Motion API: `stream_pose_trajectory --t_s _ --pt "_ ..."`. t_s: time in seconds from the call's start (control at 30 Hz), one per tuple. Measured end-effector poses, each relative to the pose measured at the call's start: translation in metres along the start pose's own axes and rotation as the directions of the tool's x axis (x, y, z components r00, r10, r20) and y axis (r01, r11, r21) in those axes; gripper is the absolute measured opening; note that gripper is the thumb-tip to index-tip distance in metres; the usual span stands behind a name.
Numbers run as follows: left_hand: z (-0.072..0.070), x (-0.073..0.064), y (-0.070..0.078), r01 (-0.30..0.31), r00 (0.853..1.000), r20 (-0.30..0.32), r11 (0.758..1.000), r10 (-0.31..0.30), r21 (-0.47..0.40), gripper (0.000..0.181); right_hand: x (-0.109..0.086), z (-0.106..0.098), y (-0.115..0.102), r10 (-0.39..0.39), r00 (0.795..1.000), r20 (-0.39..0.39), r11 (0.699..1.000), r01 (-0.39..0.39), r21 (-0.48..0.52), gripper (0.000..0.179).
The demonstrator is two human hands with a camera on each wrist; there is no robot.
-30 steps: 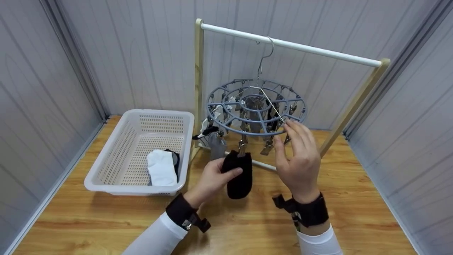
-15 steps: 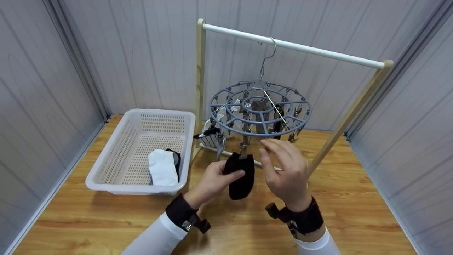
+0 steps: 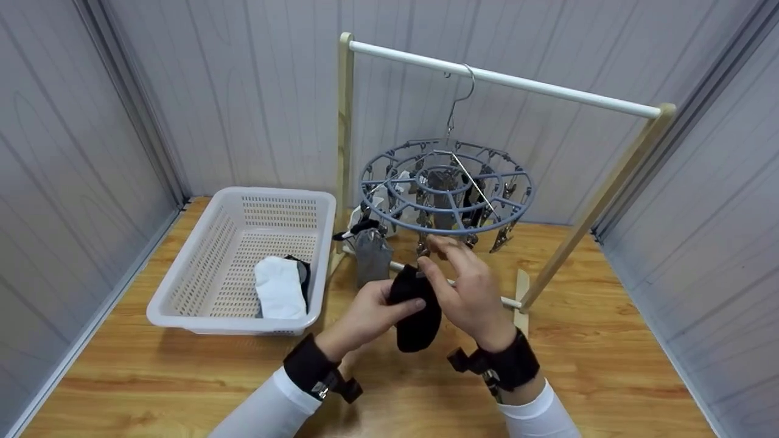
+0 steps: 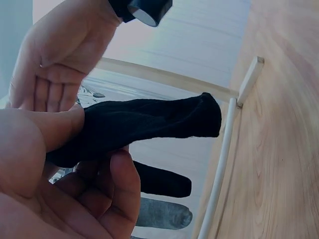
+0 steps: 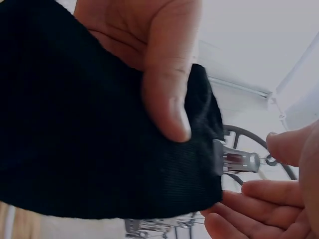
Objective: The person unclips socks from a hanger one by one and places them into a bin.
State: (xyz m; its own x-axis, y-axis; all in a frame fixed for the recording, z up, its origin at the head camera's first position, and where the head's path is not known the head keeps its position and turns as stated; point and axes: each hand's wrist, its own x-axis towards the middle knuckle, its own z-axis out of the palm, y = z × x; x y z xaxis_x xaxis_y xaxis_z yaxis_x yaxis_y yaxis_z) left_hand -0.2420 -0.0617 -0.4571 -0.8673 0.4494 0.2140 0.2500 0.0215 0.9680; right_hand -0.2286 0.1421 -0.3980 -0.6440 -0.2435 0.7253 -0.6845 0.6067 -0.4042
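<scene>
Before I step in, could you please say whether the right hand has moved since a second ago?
Yes. Judged against the rack's right post in the head view, the right hand has moved left, closer to the black sock.

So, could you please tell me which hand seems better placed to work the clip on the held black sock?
Probably the right hand: it appears free and lies right by the clip, thumb and fingers apart, while the left hand is occupied pinching the black sock.
</scene>
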Motion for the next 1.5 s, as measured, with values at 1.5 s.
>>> stream_pose_trajectory --t_s 1.5 --pt "-0.015 -0.004 0.010 -0.004 1.000 0.031 0.995 0.001 0.097 0.024 0.005 0.002 0.006 0.298 0.947 0.121 0.784 -0.315 0.535 0.014"
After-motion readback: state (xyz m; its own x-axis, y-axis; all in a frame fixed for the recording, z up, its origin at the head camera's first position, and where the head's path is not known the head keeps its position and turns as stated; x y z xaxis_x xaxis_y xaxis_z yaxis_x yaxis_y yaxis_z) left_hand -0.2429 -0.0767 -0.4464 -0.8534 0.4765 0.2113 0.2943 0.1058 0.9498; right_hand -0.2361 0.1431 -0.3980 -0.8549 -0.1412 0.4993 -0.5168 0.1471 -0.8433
